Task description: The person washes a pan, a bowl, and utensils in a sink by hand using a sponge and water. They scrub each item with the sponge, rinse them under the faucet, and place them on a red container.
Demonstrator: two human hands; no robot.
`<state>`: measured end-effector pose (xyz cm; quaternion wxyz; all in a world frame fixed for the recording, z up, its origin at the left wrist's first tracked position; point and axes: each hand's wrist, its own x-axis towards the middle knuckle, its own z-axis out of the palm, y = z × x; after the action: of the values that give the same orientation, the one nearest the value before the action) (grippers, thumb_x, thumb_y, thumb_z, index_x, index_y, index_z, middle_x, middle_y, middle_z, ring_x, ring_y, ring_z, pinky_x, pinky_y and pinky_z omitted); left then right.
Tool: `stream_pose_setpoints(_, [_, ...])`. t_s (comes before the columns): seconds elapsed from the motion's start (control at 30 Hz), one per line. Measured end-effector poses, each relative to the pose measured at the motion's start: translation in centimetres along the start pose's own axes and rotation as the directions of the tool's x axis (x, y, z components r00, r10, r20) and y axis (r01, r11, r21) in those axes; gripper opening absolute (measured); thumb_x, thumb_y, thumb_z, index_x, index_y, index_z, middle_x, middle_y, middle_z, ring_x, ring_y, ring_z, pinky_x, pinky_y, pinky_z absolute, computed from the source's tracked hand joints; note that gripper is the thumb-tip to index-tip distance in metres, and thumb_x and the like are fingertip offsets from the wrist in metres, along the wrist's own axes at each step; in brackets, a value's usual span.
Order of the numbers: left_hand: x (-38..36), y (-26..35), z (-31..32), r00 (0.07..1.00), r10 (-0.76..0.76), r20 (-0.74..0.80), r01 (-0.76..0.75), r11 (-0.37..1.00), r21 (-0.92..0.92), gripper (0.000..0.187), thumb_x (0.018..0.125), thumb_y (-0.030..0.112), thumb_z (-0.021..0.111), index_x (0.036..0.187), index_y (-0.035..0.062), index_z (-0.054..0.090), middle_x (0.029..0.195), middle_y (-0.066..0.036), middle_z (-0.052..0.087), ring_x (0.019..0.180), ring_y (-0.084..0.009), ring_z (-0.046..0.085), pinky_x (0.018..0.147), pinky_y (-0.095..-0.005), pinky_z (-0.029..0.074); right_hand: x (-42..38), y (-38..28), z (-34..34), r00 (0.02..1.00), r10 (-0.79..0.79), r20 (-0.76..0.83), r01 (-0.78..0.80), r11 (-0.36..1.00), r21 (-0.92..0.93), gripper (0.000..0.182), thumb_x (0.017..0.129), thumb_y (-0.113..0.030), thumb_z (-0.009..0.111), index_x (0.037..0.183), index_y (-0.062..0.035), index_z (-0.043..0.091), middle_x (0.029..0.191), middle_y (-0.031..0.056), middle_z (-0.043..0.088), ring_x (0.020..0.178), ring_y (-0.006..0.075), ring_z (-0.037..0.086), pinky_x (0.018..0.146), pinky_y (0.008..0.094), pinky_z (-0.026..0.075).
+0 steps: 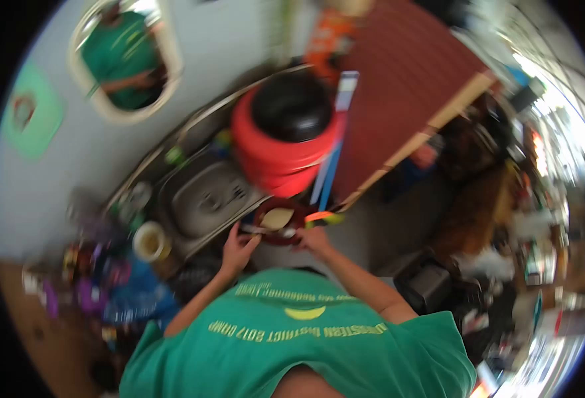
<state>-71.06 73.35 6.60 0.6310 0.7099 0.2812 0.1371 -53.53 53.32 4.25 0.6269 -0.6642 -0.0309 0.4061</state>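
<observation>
In front of my green shirt I hold a dark red plate (260, 216) with both hands. A pale, flat, rounded piece (277, 219) lies on it; blur hides what it is. My left hand (240, 248) is closed at the plate's left side, near the handle end of a shiny spoon-like utensil (288, 232) lying across the front. My right hand (313, 240) is closed on the right rim, its fingertips partly hidden. Beyond that hand is a small orange and yellow-green item (323, 218), close to the rim.
Ahead stands a big red container (286, 159) with a black lid (292, 106). Left of it is a metal sink (206, 192), with a pale tub (151, 241) nearby. A dark red panel (398, 86) rises to the right. An oval mirror (125, 60) hangs on the wall.
</observation>
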Motion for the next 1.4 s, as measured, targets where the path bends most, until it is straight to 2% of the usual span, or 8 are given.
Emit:
stream_pose_setpoints(0.3, [1.7, -3.4, -18.5, 0.978, -0.200, 0.056, 0.127, 0.791, 0.598, 0.062, 0.080, 0.038, 0.074, 0.127, 0.0013, 0.058, 0.091, -0.014, 0.071, 0.083, -0.0289, 0.069, 0.077, -0.0395, 0.054, 16.5, 1.9, 18.3, 0.949, 0.268, 0.166, -0.273, 0.962, 0.009, 0.027, 0.081, -0.008, 0.059, 0.058, -0.0001, 0.048, 0.054, 0.0100, 0.049, 0.052, 0.0255, 0.060, 0.063, 0.0488, 0.063])
stream_pose_setpoints(0.57, [-0.9, -5.9, -24.0, 0.867, -0.410, -0.283, 0.498, 0.695, 0.519, 0.057, 0.081, 0.041, 0.070, 0.119, -0.0004, 0.063, 0.093, -0.019, 0.070, 0.078, -0.0364, 0.068, 0.077, -0.0418, 0.054, 26.9, 3.3, 25.8, 0.878, 0.453, 0.153, -0.393, 0.866, -0.308, 0.018, 0.083, -0.010, 0.056, 0.072, 0.0033, 0.054, 0.067, 0.0141, 0.056, 0.060, 0.0307, 0.063, 0.065, 0.0502, 0.063])
stream_pose_setpoints(0.7, [-2.6, -7.8, -25.1, 0.643, -0.626, -0.440, 0.723, 0.686, 0.081, 0.061, 0.086, 0.055, 0.061, 0.096, -0.0047, 0.068, 0.080, -0.018, 0.069, 0.066, -0.0299, 0.068, 0.058, -0.0410, 0.054, 31.5, 5.7, 26.6, 0.779, 0.614, 0.128, -0.439, 0.679, -0.589, 0.044, 0.095, -0.035, 0.049, 0.104, 0.0077, 0.060, 0.089, 0.0199, 0.066, 0.072, 0.0354, 0.068, 0.062, 0.0517, 0.061])
stream_pose_setpoints(0.8, [-3.1, -9.2, -24.9, 0.443, -0.729, -0.521, 0.682, 0.652, -0.333, 0.070, 0.087, 0.063, 0.056, 0.092, -0.0056, 0.066, 0.074, -0.014, 0.065, 0.058, -0.0213, 0.064, 0.044, -0.0359, 0.050, 30.9, 3.8, 27.9, 0.792, 0.606, 0.068, -0.272, 0.451, -0.850, 0.053, 0.094, -0.042, 0.045, 0.096, 0.0076, 0.064, 0.090, 0.0219, 0.067, 0.077, 0.0371, 0.069, 0.066, 0.0498, 0.059])
stream_pose_setpoints(0.93, [-1.4, -10.2, -24.8, 0.266, -0.744, -0.613, 0.465, 0.656, -0.594, 0.064, 0.089, 0.060, 0.056, 0.097, -0.0035, 0.061, 0.075, -0.010, 0.061, 0.054, -0.0175, 0.059, 0.041, -0.0319, 0.050, 27.7, -2.0, 35.0, 0.552, 0.374, 0.745, 0.794, 0.038, -0.607, 0.049, 0.085, -0.042, 0.053, 0.076, 0.0033, 0.068, 0.084, 0.0247, 0.067, 0.081, 0.0421, 0.066, 0.075, 0.0480, 0.053])
stream_pose_setpoints(1.13, [-0.4, -9.7, -23.9, 0.288, -0.794, -0.535, 0.140, 0.588, -0.797, 0.047, 0.093, 0.048, 0.057, 0.103, 0.0018, 0.058, 0.081, -0.009, 0.061, 0.061, -0.0167, 0.059, 0.051, -0.0356, 0.056, 14.1, -13.5, 52.8, 0.180, -0.519, 0.835, 0.968, 0.245, -0.057, 0.040, 0.085, -0.039, 0.065, 0.107, -0.0051, 0.061, 0.090, 0.0192, 0.063, 0.080, 0.0413, 0.063, 0.070, 0.0505, 0.051])
stream_pose_setpoints(1.23, [-0.4, -9.6, -23.5, 0.299, -0.785, -0.542, 0.060, 0.582, -0.811, 0.042, 0.094, 0.044, 0.058, 0.100, 0.0024, 0.058, 0.085, -0.010, 0.061, 0.066, -0.0182, 0.060, 0.055, -0.0387, 0.058, 13.1, -13.0, 57.8, 0.104, -0.279, 0.955, 0.992, -0.043, -0.120, 0.035, 0.085, -0.032, 0.066, 0.105, -0.0046, 0.057, 0.096, 0.0194, 0.061, 0.081, 0.0412, 0.063, 0.069, 0.0510, 0.052])
stream_pose_setpoints(1.4, [-0.8, -9.6, -24.6, 0.323, -0.805, -0.498, 0.070, 0.546, -0.835, 0.038, 0.095, 0.038, 0.058, 0.099, 0.0006, 0.058, 0.089, -0.011, 0.062, 0.072, -0.0202, 0.062, 0.059, -0.0410, 0.059, 16.6, -10.0, 60.3, 0.054, -0.260, 0.964, 0.998, -0.018, -0.061, 0.023, 0.086, -0.022, 0.062, 0.096, -0.0037, 0.054, 0.091, 0.0191, 0.062, 0.081, 0.0400, 0.064, 0.068, 0.0507, 0.052])
